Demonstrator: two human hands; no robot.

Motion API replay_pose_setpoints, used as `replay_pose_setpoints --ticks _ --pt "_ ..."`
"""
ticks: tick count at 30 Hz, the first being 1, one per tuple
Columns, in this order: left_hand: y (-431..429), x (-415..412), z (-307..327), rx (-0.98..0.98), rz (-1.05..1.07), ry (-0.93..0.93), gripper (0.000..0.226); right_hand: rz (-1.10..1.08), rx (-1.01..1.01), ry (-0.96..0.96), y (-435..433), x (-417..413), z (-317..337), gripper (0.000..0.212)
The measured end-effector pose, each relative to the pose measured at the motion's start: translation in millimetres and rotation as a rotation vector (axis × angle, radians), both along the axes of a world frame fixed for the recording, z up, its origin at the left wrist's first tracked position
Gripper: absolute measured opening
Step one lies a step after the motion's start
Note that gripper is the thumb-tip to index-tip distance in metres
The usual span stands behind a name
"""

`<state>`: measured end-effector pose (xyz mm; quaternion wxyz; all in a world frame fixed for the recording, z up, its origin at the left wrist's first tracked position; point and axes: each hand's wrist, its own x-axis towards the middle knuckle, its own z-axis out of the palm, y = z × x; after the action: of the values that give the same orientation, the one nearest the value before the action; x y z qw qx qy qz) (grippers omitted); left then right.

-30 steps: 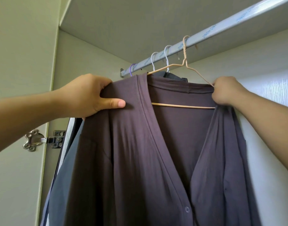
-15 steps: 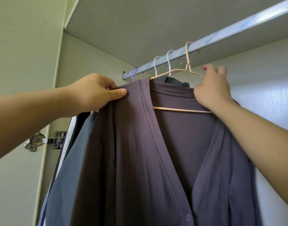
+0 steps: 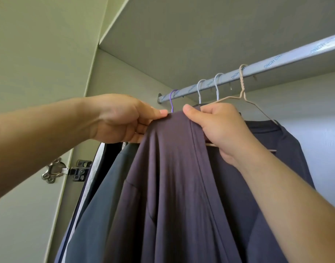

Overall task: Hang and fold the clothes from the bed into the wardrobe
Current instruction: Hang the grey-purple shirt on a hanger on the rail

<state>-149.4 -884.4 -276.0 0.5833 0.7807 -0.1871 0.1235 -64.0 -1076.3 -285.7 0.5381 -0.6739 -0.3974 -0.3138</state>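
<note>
At the far left a metal hinge (image 3: 54, 170) is seen fixed to the wardrobe's side panel (image 3: 39, 54). The left hand (image 3: 123, 118) is extended in from the left edge, and the top edge of the cardigan (image 3: 172, 186) is pinched between its thumb and curled fingers. Below that hand a dark garment (image 3: 109, 154) with a white trim is hung close to the side panel. Just beside it is a grey garment (image 3: 106, 196), which is partly covered by the cardigan.

The cardigan, dark purple-brown, is held inside the wardrobe in front of these. Its left shoulder is bunched between the two hands and its front is cut off by the bottom of the view. Behind the bunched fabric a purple hook (image 3: 172, 100) is set over the rail (image 3: 267, 67), followed by two white hooks (image 3: 200, 90).

The right hand (image 3: 219, 128) is closed round the cardigan's fabric at the front band, with the fingers curled over the cloth. Whether the hanger's wire is also caught in that grip cannot be told. The beige hanger (image 3: 242, 88) is hung on the rail to the right of the white hooks, and the cardigan's right shoulder is draped over its right arm. Its lower bar is seen in part on either side of the right wrist. The rail is mounted beneath a shelf (image 3: 200, 35).
</note>
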Motion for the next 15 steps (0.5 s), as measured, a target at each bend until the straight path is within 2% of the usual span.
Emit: replay_pose_setpoints --ticks 2,4,6,8,10,12,15 --pt "-3 -2 0 -0.014 0.088 -0.037 0.01 0.073 -0.008 0.081 -1 0 1 0.067" --pt "-1 -3 1 0.067 0.28 -0.185 0.013 0.081 0.001 0.101 -1 2 1 0.075" --pt "1 -2 0 0.382 0.575 -0.478 0.015 0.059 0.008 0.072 1 4 1 0.068" --pt "2 -4 -5 0.73 0.818 -0.877 0.016 -0.01 0.026 0.01 2 4 1 0.049" --pt "1 -6 -10 0.911 0.88 -1.149 0.016 -0.081 0.046 -0.068 6 1 2 0.043" --pt "-3 -10 -14 0.891 0.865 -1.183 0.013 -0.084 0.058 -0.103 8 2 1 0.046" --pt "-3 -16 -12 0.75 0.858 -0.922 0.01 -0.099 0.045 -0.115 9 7 -3 0.045"
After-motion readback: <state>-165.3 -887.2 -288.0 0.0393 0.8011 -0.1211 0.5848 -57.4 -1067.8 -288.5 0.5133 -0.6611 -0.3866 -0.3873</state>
